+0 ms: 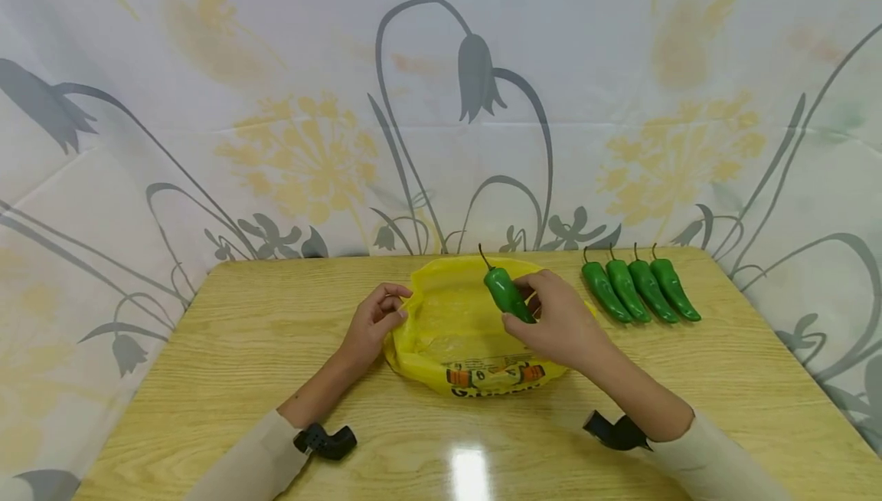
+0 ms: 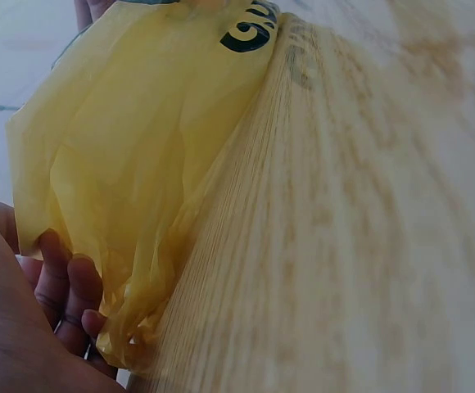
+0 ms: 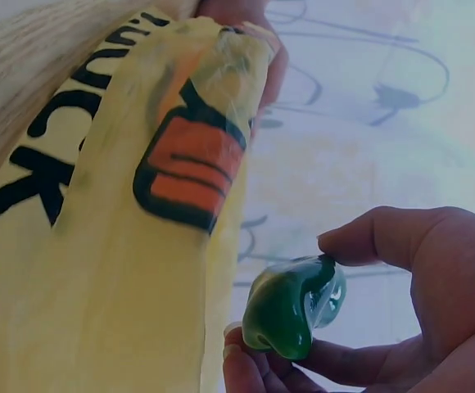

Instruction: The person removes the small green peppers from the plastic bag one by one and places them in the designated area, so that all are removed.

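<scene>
A yellow plastic bag (image 1: 441,371) with printed lettering lies on the table, its mouth spread wide. At its left rim, my left hand (image 1: 375,325) pinches the edge between thumb and fingers; the left wrist view shows the bag's side (image 2: 139,131) bunched by the fingertips (image 2: 83,282). Over the bag's opening, my right hand (image 1: 561,325) holds a green pepper (image 1: 505,294), stem up and tilted left. From the right wrist, the pepper's glossy lower end (image 3: 282,315) shows between thumb and fingers, beside the bag wall (image 3: 123,295).
Several green peppers (image 1: 637,290) lie in a row at the table's back right, stems toward the back. A flower-printed cloth (image 1: 441,141) hangs behind the wooden table (image 1: 276,317). A black wrist camera (image 1: 327,441) sits on my left sleeve.
</scene>
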A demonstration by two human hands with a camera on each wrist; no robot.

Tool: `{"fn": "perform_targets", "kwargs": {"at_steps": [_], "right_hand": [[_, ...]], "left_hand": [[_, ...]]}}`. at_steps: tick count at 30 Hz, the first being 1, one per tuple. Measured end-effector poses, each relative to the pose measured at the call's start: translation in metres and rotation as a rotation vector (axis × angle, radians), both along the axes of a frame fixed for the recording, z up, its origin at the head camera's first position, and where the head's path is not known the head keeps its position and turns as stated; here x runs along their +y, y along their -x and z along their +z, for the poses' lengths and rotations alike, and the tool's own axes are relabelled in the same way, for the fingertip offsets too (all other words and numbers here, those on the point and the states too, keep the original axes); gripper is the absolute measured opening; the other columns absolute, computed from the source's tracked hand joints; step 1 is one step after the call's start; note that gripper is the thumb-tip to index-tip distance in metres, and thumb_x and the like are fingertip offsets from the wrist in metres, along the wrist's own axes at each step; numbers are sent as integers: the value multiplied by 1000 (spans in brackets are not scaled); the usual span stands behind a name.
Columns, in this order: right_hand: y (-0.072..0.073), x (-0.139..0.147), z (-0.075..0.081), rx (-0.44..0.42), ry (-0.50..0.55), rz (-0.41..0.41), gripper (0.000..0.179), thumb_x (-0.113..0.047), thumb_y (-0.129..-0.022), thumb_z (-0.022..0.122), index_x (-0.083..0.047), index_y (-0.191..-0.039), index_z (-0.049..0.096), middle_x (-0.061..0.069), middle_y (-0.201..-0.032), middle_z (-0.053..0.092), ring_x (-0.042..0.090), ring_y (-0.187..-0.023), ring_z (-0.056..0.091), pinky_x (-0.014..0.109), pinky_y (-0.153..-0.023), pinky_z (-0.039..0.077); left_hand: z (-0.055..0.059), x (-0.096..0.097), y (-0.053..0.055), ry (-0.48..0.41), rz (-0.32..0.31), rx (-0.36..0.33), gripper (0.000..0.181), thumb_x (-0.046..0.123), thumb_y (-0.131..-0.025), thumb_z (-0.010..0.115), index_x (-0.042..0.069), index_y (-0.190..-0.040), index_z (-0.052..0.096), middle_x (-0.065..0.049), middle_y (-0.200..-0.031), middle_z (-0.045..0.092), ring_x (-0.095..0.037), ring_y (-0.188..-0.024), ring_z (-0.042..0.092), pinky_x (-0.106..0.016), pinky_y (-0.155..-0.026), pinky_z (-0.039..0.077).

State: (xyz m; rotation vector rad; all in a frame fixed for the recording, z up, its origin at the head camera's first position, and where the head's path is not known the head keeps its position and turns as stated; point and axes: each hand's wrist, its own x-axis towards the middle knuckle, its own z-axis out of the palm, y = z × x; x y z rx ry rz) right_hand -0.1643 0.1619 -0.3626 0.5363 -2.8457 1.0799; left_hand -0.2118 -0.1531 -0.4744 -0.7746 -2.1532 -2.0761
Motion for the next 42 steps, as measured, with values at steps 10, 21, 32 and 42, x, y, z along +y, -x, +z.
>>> {"fn": "perform_targets", "kwargs": {"at_steps": [10,21,32,42], "right_hand": [[2,31,9,16,-12,-65,49,-18,-95,77,7,-134,62,22,-122,63,30,-96,66,47,-79,59],[16,61,21,-56,-26,-131,61,-23,-98,73,10,-145,54,28,-128,63,39,-105,66,51,-83,58],[29,95,24,-139,-51,-211,65,-30,-99,68,9,-148,50,32,-134,58,46,-115,63,51,-82,59],[44,127,17,-183,-76,-259,69,-33,-104,64,14,-150,43,37,-142,50,55,-125,54,61,-93,54]], "left_hand": [[-1,0,0,3,6,-15,28,-1,-105,54,-11,-130,55,-4,-86,58,-12,-72,49,-25,-72,45],[-5,-1,3,-10,-7,12,26,-2,-105,53,-13,-128,54,-10,-85,58,-14,-72,51,-25,-73,46],[-4,-1,3,-7,-11,19,26,-2,-104,53,-13,-128,54,-7,-85,58,-14,-71,50,-26,-72,45],[-5,-1,3,-4,-7,9,27,-1,-104,54,-12,-129,55,-3,-86,58,-12,-71,50,-24,-70,45]]}}
